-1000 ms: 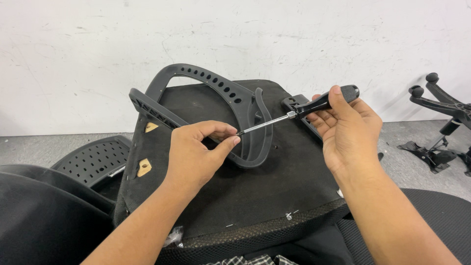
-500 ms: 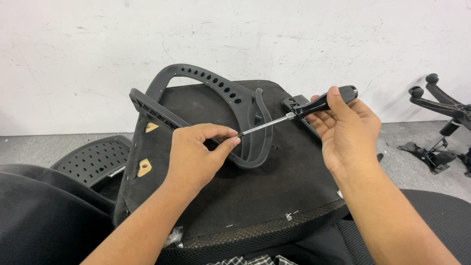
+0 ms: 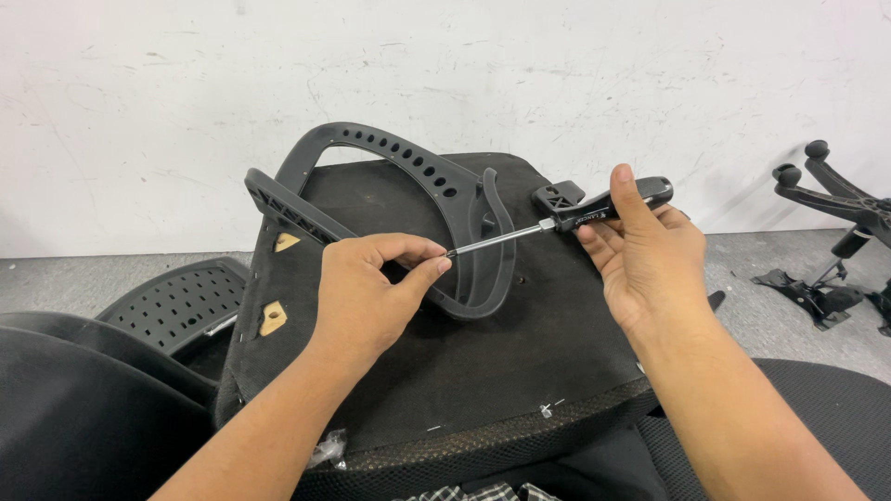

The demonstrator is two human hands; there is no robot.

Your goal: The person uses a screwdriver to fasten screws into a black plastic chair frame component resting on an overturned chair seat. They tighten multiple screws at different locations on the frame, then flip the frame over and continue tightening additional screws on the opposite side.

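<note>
An upturned black chair seat point(image 3: 501, 371) lies in front of me with a grey perforated plastic armrest point(image 3: 408, 162) on top of it. My right hand point(image 3: 645, 260) grips the black handle of a screwdriver point(image 3: 594, 211), whose metal shaft passes through the armrest loop toward the left. My left hand point(image 3: 371, 292) pinches something small at the screwdriver tip, against the seat underside; what it pinches is hidden by the fingers.
A white wall stands behind. A perforated black backrest point(image 3: 176, 301) lies at the left, a black chair part point(image 3: 83, 408) in the near left corner. A chair base with castors point(image 3: 835, 213) sits on the grey floor at the right. A small plastic bag point(image 3: 327, 450) lies by the seat edge.
</note>
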